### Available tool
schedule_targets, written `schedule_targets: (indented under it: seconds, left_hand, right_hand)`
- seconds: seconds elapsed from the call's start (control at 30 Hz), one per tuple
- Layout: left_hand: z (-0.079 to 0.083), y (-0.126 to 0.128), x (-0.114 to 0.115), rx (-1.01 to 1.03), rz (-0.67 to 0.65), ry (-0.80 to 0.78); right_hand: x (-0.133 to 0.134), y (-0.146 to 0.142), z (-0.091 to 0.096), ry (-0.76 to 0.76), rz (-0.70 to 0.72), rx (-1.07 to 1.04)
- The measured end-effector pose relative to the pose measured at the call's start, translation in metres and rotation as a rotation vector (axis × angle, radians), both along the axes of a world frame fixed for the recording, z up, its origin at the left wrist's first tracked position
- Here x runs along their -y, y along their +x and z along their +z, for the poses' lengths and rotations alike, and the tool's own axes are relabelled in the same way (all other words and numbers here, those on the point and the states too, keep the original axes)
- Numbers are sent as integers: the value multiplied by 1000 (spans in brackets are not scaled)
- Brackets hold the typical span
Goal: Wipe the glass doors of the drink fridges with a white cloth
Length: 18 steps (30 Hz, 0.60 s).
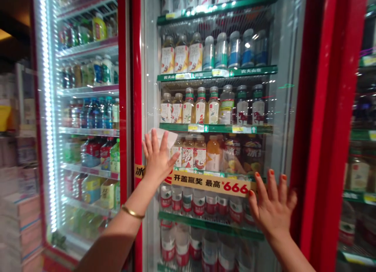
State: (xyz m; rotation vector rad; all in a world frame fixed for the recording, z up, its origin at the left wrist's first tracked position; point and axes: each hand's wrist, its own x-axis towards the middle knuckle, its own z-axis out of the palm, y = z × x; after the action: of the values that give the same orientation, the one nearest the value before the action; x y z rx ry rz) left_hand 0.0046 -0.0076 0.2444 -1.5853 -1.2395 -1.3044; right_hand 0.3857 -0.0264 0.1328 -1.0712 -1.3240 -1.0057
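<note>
My left hand lies flat with its fingers spread over a white paper tissue, holding it against the glass door of a drinks fridge. Most of the tissue is hidden under the fingers; its upper and right edges show. Lower right, my right hand is open and flat on the same door, holding nothing. Its fingertips are near the right end of a tan sticker strip with black and red print, which crosses the door between the hands.
Behind the glass, shelves with green fronts carry rows of bottles. A red frame borders the door on the left. Another lit fridge stands to the left, with stacked boxes beyond it. At the right edge is a further fridge.
</note>
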Motion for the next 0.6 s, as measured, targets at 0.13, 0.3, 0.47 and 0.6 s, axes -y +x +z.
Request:
schedule_targets:
  seconds: [0.13, 0.3, 0.47, 0.6]
  left_hand:
    - [-17, 45, 5, -387, -142, -32]
    - [-25, 26, 4, -378, -118, -36]
    - [23, 53, 0, -22, -53, 4]
    - [-24, 87, 8, -374, -144, 17]
  right_hand:
    - [2, 3, 0, -13, 17, 20]
    - [-1, 7, -3, -11, -12, 63]
    - [0, 10, -3, -52, -50, 75]
    - [1, 11, -3, -49, -49, 90]
